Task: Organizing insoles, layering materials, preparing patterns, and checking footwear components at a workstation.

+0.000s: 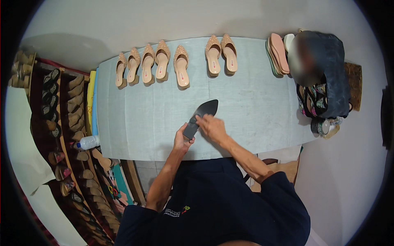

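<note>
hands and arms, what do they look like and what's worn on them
The left hand, right hand and forearms are bare, below short, dark navy sleeves. The matching shirt bears white print and a small coloured emblem.

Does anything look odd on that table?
Nothing looks spilled, but one beige shoe stands alone, while the other beige shoes are paired. The left hand holds a black-soled shoe, possibly its mate.

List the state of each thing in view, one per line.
Black-soled shoe: held, sole up
Left hand: gripping the heel end
Right hand: fingers against the sole
Seven beige mules: upright, toes toward the wall
Plastic bottle: capped
Pink and green soles: bunched together
</note>
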`<control>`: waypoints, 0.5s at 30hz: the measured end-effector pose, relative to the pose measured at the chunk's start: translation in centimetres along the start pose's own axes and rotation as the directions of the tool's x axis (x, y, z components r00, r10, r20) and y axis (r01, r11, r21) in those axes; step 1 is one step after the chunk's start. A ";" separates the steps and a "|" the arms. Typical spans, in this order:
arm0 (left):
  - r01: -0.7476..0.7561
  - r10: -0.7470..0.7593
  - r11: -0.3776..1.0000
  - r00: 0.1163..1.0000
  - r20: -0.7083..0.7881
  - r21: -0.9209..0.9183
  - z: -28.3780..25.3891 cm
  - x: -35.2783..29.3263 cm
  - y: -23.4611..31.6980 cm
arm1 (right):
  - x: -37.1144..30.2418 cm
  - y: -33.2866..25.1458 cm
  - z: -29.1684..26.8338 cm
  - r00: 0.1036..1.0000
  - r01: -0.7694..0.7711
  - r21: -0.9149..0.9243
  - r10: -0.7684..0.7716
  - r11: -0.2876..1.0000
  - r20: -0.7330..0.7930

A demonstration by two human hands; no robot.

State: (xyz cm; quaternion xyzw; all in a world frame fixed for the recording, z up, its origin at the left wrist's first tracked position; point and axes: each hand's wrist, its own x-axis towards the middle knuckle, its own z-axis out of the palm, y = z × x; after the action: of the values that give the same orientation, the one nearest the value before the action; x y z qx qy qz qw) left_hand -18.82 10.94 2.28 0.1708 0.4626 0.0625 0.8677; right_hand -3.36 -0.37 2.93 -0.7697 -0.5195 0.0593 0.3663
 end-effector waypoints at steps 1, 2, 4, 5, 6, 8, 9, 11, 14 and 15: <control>0.002 -0.002 1.000 1.000 0.008 0.004 0.0 0.2 -0.1 | 1.0 1.5 -0.5 0.992 -0.124 -0.079 0.124 0.989 0.001; -0.005 0.005 1.000 1.000 0.005 0.019 0.9 0.0 -0.1 | 1.9 3.7 -1.0 0.968 -0.250 -0.158 0.251 0.955 -0.011; -0.008 0.008 0.999 1.000 -0.003 0.040 1.1 -0.8 -0.5 | 3.1 6.8 -2.2 0.845 -0.535 0.035 0.535 0.844 0.014; 0.025 -0.025 1.000 1.000 -0.013 -0.017 1.2 -0.7 -0.3 | 2.5 7.1 -1.5 0.864 -0.502 0.051 0.503 0.863 0.004; 0.050 -0.052 0.996 0.998 -0.025 -0.080 1.2 -0.4 -0.2 | 2.2 6.6 -0.9 0.886 -0.462 0.066 0.463 0.884 -0.001; 0.057 -0.058 0.996 0.998 -0.020 -0.071 0.9 -0.5 -0.1 | -0.2 3.8 -0.8 0.893 -0.448 0.173 0.449 0.877 0.038; 0.066 -0.067 0.996 0.997 -0.021 -0.068 0.7 -0.6 -0.2 | -0.4 4.6 -1.0 0.881 -0.469 0.155 0.472 0.869 0.021; 0.076 -0.078 0.996 0.996 -0.041 -0.054 1.7 -0.5 0.1 | 0.4 6.2 -2.1 0.865 -0.496 0.138 0.502 0.857 -0.004; 0.080 -0.083 0.995 0.996 -0.045 -0.054 1.6 -0.5 0.4 | 1.6 6.2 -2.6 0.800 -0.597 0.145 0.598 0.789 0.038; 0.077 -0.079 0.994 0.997 -0.025 -0.071 1.4 -0.2 0.6 | 0.7 4.7 -1.9 0.811 -0.582 0.135 0.585 0.802 0.021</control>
State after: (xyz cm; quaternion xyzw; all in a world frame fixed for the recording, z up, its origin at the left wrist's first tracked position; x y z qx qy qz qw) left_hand -17.73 11.12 3.41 0.1211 0.4785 0.0473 0.8684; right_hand 1.41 -1.64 1.63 -0.8661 -0.2484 0.1957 0.3872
